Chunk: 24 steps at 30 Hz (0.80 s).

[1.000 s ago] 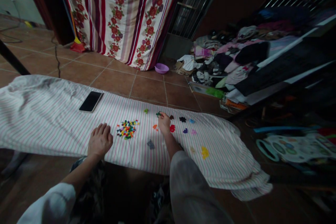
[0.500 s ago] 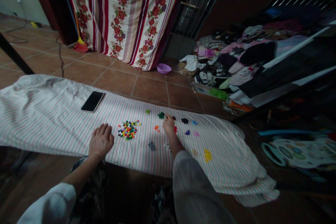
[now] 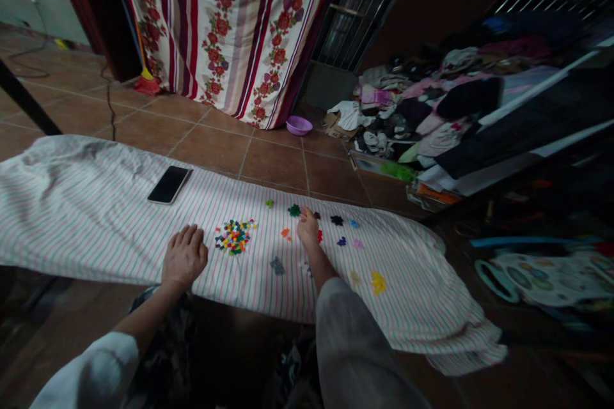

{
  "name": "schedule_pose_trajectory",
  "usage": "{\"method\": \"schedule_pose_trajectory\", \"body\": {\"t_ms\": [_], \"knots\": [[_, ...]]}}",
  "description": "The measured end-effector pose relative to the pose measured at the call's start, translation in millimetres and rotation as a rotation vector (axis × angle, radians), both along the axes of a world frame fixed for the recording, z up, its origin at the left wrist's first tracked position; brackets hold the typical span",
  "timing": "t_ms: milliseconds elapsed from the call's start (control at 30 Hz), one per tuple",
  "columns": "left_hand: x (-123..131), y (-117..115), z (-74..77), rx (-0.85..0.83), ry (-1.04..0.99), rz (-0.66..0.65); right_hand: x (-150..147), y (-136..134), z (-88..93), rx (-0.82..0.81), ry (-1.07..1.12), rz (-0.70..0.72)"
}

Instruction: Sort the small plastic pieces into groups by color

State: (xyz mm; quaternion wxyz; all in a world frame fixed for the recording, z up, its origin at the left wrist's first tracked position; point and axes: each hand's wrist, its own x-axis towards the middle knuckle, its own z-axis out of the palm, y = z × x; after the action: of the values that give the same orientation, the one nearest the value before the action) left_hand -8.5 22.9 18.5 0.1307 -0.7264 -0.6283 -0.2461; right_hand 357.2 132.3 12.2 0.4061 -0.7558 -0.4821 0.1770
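Observation:
A striped cloth [image 3: 86, 217] lies across the tiled floor. On it sits a mixed pile of small coloured pieces [image 3: 234, 236], and to its right lie separate little groups: green [image 3: 294, 210], orange [image 3: 286, 234], grey [image 3: 277, 264], black [image 3: 336, 220], blue [image 3: 354, 223], purple [image 3: 341, 241] and yellow [image 3: 377, 282]. My left hand [image 3: 185, 256] rests flat on the cloth just left of the mixed pile, fingers together and stretched out. My right hand [image 3: 307, 229] is down among the sorted groups, fingers curled, just right of the green group; whether it holds a piece is hidden.
A black phone [image 3: 169, 185] lies on the cloth at the far edge. Beyond it hang a flowered curtain [image 3: 230, 25] and a purple bowl [image 3: 299, 125] stands on the tiles. Heaped clothes [image 3: 412, 115] fill the right; a round toy board [image 3: 542, 278] lies lower right.
My right hand has drawn back a little from the green group toward the red pieces. The left hand has stayed put; the view shifted slightly.

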Motion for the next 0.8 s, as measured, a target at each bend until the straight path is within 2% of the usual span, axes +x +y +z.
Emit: {"method": "schedule_pose_trajectory", "body": {"t_ms": [233, 467, 667, 800], "knots": [[0.8, -0.4, 1.3, -0.01, -0.02, -0.004, 0.8, 1.5, -0.5, 0.044, 0.062, 0.014], [1.4, -1.1, 3.6, -0.027, -0.061, -0.002, -3.4, -6.2, 16.6, -0.039, -0.012, 0.022], [0.8, -0.8, 3.6, -0.065, -0.123, -0.018, -25.9, -17.7, 35.0, 0.055, -0.128, 0.087], [1.5, -1.6, 4.1, -0.055, -0.087, -0.002, -49.9, -23.8, 39.0, 0.074, -0.122, 0.186]]}}
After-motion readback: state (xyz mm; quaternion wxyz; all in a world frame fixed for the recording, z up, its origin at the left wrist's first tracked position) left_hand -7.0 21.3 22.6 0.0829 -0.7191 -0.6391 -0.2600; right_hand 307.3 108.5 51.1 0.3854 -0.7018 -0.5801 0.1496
